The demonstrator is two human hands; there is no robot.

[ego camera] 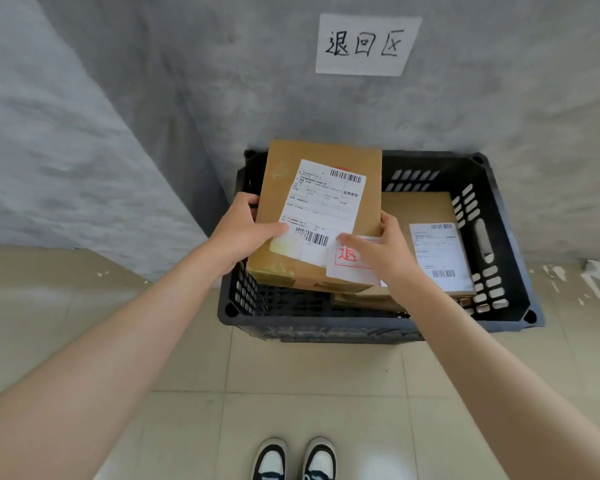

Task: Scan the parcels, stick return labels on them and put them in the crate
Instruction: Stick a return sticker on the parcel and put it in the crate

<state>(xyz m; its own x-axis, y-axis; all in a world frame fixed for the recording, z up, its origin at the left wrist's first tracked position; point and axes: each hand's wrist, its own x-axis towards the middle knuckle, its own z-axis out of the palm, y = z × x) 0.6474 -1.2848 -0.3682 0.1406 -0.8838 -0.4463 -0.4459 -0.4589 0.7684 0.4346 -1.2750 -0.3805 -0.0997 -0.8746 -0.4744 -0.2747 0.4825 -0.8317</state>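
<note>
- Progress check: the parcel [281, 202] being held already has its return label [347, 268] on. That's the white sticker with the red stamp at the box's lower right corner, overlapping the edge of the big shipping label [323, 209]. I'd guess scanning is done for this one too, but a scan leaves nothing you can see.
- All that's left for this box is the drop. It hangs over the left half of the black crate [326, 329] in the middle of the frame, a bit tilted, and as far as I can tell it isn't set down yet.
- At least one other parcel [420, 209] already lies flat in the right half of the crate, label side up. More cardboard pokes out underneath it, but I can't tell if that's another box. I see no red sticker on it, though the right arm covers part of it.
- Left hand [243, 230]: clamped on the box's left edge, thumb across the top reaching onto the shipping label, fingers wrapped round the side.
- Right hand [383, 251]: gripping the lower right corner, thumb pressing on the return label, fingers curled over the right edge.
- So the parcel sits squarely between both hands, pinned from both sides.
- No idea if more parcels are waiting, since none show in frame. The rest is a handwritten paper sign [366, 45] on the wall up top and a pair of shoes [295, 459] on the tiled floor [291, 375] at the bottom.
</note>
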